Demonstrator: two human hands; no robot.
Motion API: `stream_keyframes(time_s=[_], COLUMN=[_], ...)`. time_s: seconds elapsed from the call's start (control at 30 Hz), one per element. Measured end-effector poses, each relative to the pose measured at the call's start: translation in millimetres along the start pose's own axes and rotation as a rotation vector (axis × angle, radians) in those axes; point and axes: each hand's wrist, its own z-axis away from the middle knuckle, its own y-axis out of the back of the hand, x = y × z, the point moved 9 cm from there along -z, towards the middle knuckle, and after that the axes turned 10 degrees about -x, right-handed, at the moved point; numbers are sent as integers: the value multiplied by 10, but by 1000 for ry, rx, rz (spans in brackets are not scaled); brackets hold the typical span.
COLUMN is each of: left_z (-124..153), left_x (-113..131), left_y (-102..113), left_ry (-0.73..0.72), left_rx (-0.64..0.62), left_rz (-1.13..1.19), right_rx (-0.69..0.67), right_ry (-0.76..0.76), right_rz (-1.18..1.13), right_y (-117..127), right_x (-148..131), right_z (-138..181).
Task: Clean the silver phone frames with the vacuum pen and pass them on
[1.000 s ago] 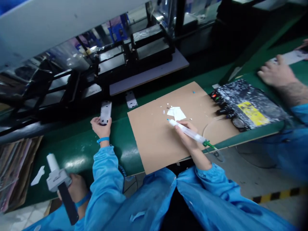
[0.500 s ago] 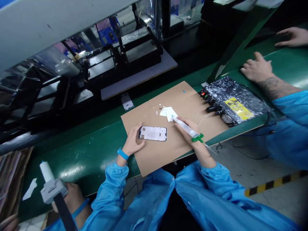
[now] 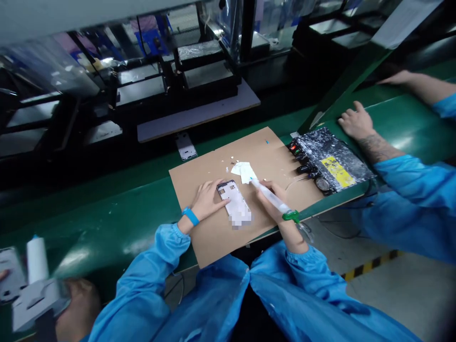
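Note:
A white phone frame (image 3: 235, 204) lies on a brown cardboard sheet (image 3: 199, 237) laid on the green belt. My left hand (image 3: 208, 199) rests flat on the frame's near-left edge, fingers pressing it to the cardboard. My right hand (image 3: 272, 202) grips a clear syringe-type dispenser (image 3: 272, 200) with a green fitting at its rear; its blue tip sits beside the frame's top end, close to a scrap of white paper (image 3: 242, 171). Both arms wear blue sleeves, and a blue band circles the left wrist.
A black speckled control box (image 3: 329, 159) with a yellow label sits right of the cardboard. Another person's hand (image 3: 352, 122) rests on the belt behind it. At lower left, a third person's hand holds a grey tool with a white cylinder (image 3: 35, 280). Another phone frame (image 3: 186, 145) lies behind the cardboard.
My left hand carried the phone frame from the belt onto the cardboard, then turned it from lying crosswise to lengthwise. The dispenser tip moved next to the frame's top end.

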Motion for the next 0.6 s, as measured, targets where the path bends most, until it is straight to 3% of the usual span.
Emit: stream_keyframes(time_s=[0.13, 0.43, 0.6], left_z=[-7, 12, 12], left_x=[97, 121, 133], left_y=[-120, -102, -99], left_ry=[-80, -120, -97], left_rx=[-78, 12, 28], left_rz=[-4, 5, 11], right_rx=[13, -21, -86], right_ry=[-1, 159, 165], right_rz=[20, 216, 76], right_y=[2, -28, -122], right_x=[-46, -150, -138], right_z=[21, 46, 114])
